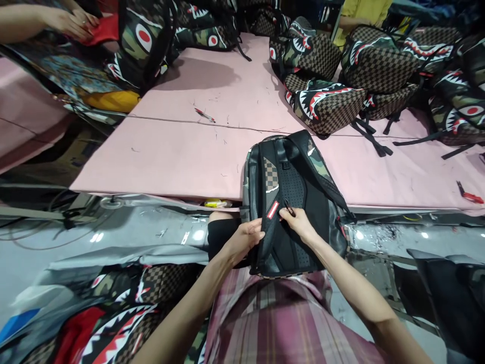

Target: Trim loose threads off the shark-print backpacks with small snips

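Note:
A black backpack [295, 177] with checked and camouflage patches lies back side up, over the table's front edge and my lap. My left hand [248, 237] is closed on the edge of its left shoulder strap [270, 227], which bears a red and white label [273, 209]. Just right of that label, my right hand [301, 225] is closed around small dark thread snips [288, 207], the pointed blades facing away from me. The other shoulder strap [318, 174] lies loose on the right side of the backpack.
Shark-mouth backpacks [322, 101] crowd the far right of the pink table [170, 156]. A pen [205, 115], thread scraps and red-handled snips [470, 193] lie on it. At upper left, another person's hands [76, 24] work on a backpack [142, 45]. More backpacks [121, 323] fill the lower left.

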A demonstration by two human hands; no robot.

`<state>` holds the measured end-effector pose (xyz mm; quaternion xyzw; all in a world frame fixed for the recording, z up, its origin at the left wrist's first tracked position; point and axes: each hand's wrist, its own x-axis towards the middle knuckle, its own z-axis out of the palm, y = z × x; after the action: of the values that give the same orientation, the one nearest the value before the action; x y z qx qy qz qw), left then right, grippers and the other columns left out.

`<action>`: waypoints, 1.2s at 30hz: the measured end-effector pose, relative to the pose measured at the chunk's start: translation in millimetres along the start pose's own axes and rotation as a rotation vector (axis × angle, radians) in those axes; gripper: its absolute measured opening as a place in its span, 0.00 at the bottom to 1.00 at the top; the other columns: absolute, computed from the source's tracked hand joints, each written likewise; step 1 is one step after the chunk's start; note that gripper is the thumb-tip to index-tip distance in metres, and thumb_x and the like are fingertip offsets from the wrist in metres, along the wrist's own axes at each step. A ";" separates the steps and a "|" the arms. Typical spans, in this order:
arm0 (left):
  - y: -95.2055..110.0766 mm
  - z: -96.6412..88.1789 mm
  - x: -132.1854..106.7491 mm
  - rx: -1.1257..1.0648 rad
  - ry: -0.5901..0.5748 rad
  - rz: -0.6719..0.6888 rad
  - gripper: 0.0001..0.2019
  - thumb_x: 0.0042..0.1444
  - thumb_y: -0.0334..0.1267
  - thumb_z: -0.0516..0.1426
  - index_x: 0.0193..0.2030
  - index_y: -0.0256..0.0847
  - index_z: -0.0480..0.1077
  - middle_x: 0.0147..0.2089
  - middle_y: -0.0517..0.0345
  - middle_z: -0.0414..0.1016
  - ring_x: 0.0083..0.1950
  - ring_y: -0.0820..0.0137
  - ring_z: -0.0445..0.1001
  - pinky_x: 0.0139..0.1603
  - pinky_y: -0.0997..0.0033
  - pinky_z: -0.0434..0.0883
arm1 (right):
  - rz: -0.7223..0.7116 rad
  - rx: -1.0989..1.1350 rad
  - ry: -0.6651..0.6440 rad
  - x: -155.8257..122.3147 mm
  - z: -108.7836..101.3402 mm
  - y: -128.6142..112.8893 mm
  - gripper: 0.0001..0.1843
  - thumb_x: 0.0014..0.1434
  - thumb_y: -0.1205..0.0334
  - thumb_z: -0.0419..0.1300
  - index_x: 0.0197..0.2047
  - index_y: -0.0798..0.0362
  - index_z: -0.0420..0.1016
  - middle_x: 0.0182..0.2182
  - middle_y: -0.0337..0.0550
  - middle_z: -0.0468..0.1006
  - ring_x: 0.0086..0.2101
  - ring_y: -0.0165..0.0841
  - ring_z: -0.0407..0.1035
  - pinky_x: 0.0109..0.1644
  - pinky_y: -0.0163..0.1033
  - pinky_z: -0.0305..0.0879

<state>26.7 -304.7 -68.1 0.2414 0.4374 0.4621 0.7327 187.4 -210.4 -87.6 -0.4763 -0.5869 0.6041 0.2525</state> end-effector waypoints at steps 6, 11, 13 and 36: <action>-17.9 2.0 -22.6 0.024 -0.118 -0.046 0.22 0.50 0.39 0.60 0.52 0.37 0.68 0.38 0.51 0.76 0.37 0.68 0.74 0.38 0.71 0.68 | 0.095 0.236 0.009 -3.0 7.3 -1.9 0.23 0.42 0.46 0.64 0.18 0.53 0.57 0.13 0.28 0.52 0.15 0.20 0.42 0.18 0.32 0.35; -28.0 0.2 -40.9 0.049 -0.106 -0.022 0.19 0.50 0.38 0.60 0.49 0.36 0.70 0.37 0.51 0.77 0.37 0.68 0.74 0.41 0.70 0.68 | 0.105 0.293 0.012 -5.4 7.6 -2.8 0.23 0.40 0.47 0.65 0.18 0.53 0.58 0.12 0.28 0.53 0.14 0.19 0.42 0.17 0.31 0.34; -27.8 -0.5 -41.3 0.016 -0.126 -0.027 0.20 0.50 0.37 0.61 0.51 0.36 0.70 0.39 0.51 0.77 0.38 0.67 0.74 0.41 0.69 0.68 | 0.100 0.299 0.024 -4.9 8.1 -2.7 0.22 0.40 0.47 0.65 0.18 0.53 0.59 0.12 0.28 0.53 0.14 0.19 0.42 0.17 0.31 0.34; -15.3 -9.3 -52.6 0.264 0.276 -0.114 0.27 0.39 0.47 0.65 0.48 0.40 0.71 0.43 0.53 0.77 0.47 0.57 0.73 0.44 0.65 0.72 | -0.201 -0.056 1.038 -100.2 -207.9 12.1 0.22 0.52 0.50 0.55 0.40 0.60 0.74 0.28 0.44 0.76 0.20 0.26 0.59 0.25 0.33 0.56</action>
<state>15.7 -358.9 -62.4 0.2446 0.6036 0.3870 0.6527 413.7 -201.8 -41.6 -0.6608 -0.4430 0.2459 0.5538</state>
